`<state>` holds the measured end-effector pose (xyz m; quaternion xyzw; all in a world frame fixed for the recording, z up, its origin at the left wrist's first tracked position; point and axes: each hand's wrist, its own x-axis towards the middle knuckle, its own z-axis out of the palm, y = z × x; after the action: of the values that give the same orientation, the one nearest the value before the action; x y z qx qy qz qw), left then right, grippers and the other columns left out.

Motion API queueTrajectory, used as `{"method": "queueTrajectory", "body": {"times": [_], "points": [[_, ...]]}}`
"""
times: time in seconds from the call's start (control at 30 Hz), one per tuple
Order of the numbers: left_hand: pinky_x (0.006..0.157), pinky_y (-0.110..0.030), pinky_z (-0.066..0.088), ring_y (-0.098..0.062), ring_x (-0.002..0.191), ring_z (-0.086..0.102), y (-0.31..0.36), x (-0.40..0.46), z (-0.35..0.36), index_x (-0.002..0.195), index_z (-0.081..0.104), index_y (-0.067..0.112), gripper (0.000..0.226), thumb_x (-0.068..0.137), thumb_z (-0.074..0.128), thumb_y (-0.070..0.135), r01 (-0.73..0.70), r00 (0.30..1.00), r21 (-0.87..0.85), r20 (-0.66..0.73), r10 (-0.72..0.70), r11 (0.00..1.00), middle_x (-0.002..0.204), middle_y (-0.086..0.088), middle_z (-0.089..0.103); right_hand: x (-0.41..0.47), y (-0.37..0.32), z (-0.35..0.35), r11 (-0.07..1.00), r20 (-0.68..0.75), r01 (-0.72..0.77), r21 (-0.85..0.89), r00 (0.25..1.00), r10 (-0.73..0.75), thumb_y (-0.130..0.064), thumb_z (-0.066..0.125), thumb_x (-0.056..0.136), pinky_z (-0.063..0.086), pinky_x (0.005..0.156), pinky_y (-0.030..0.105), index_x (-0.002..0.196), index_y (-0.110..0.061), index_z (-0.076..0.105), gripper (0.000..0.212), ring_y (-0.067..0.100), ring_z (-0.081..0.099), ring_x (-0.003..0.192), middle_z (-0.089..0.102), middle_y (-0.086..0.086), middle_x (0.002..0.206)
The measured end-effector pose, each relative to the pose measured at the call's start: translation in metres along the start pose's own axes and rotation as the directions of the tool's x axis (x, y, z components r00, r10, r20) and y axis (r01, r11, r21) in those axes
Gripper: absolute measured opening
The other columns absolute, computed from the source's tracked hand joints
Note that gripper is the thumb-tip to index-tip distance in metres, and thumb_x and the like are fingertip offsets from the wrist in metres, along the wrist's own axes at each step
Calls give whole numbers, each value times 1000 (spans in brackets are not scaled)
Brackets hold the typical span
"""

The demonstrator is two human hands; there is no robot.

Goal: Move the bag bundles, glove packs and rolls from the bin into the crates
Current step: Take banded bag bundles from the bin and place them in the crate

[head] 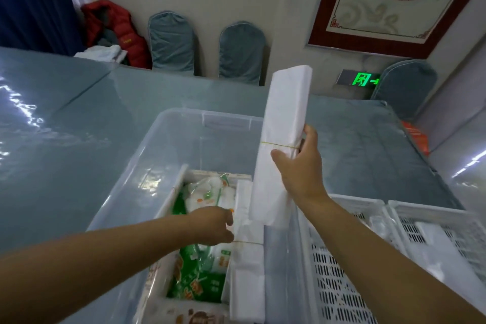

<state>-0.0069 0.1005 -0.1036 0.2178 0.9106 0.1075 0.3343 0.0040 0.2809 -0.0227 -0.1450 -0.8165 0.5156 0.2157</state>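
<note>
A clear plastic bin (163, 144) stands in front of me on the table. My right hand (299, 166) grips a long white bag bundle (284, 123) bound with a yellow rubber band, held upright above the bin's right edge. Down in the bin, my left hand (215, 223) rests with its fingers on a second white bag bundle (247, 265) that lies along the right wall. Green and white packs (202, 279) lie beside it on the bin's floor. Two white slotted crates (342, 271) (441, 234) stand to the right of the bin.
The table (65, 139) has a blue-grey cloth under clear plastic. Covered chairs (171, 42) and a red jacket (118, 29) stand behind it by the wall. An orange item (418, 137) sits at the table's far right edge.
</note>
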Motion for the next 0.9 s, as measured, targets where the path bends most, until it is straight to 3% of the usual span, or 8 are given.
{"method": "queueTrajectory", "body": {"times": [0.13, 0.2, 0.3, 0.43, 0.57, 0.7, 0.8, 0.9], "points": [[69, -24, 44, -22, 94, 58, 14, 30, 33, 115, 51, 6, 42, 80, 66, 23, 131, 990, -341, -9, -143, 931, 108, -9, 60, 3, 14, 1, 1000, -7, 11, -11, 1000, -11, -16, 67, 75, 40, 66, 15, 132, -28, 33, 68, 8, 55, 83, 53, -15, 104], [62, -23, 46, -23, 85, 60, 17, 39, 47, 97, 51, 9, 29, 77, 69, 19, 157, 972, -497, -76, -223, 854, 92, -7, 59, 5, 17, 2, 1000, -5, 20, -24, 1000, -21, -17, 67, 75, 36, 58, 3, 132, -29, 32, 68, 1, 54, 76, 51, -18, 103], [45, -19, 40, -12, 63, 56, 20, 45, 62, 76, 46, 18, 28, 71, 73, 20, 107, 937, -661, -183, -298, 743, 71, 1, 57, 5, 20, 2, 996, 10, 59, -68, 998, -58, -18, 66, 76, 38, 55, 4, 132, -30, 30, 68, -5, 53, 74, 49, -20, 98], [44, -21, 39, -12, 59, 58, 26, 47, 74, 77, 47, 21, 29, 68, 73, 28, 51, 909, -699, -263, -323, 713, 71, 1, 61, 6, 22, 2, 996, -3, 52, -68, 999, -52, -19, 66, 76, 43, 68, 19, 133, -29, 30, 68, 9, 55, 83, 51, -16, 104], [36, -21, 42, -14, 56, 59, 32, 47, 81, 84, 50, 19, 27, 71, 73, 25, 65, 954, -710, -163, -253, 701, 79, -2, 61, 6, 22, 2, 997, -15, 44, -60, 999, -45, -17, 66, 76, 40, 58, 6, 132, -28, 32, 67, 5, 56, 76, 53, -15, 102], [44, -25, 47, -21, 60, 58, 25, 40, 61, 85, 54, 13, 21, 71, 69, 10, 91, 951, -777, -118, -286, 623, 77, -8, 59, 4, 19, 1, 997, -16, 29, -68, 999, -31, -18, 66, 75, 39, 56, 4, 132, -28, 32, 67, 1, 55, 74, 52, -16, 100], [47, -23, 42, -21, 63, 56, 8, 27, 31, 90, 55, 14, 24, 70, 66, 7, 9, 920, -802, -228, -319, 597, 74, -5, 59, 1, 16, 1, 996, -22, 35, -79, 999, -37, -18, 66, 75, 40, 65, 20, 132, -28, 33, 67, 11, 55, 81, 53, -13, 102], [51, -24, 43, -18, 68, 59, -7, 5, -3, 91, 57, 17, 26, 70, 67, 6, -122, 873, -836, -347, -344, 535, 77, 0, 62, -3, 11, 1, 995, -1, 36, -90, 999, -36, -19, 67, 77, 45, 71, 27, 132, -29, 31, 66, 11, 55, 83, 52, -12, 106]]}}
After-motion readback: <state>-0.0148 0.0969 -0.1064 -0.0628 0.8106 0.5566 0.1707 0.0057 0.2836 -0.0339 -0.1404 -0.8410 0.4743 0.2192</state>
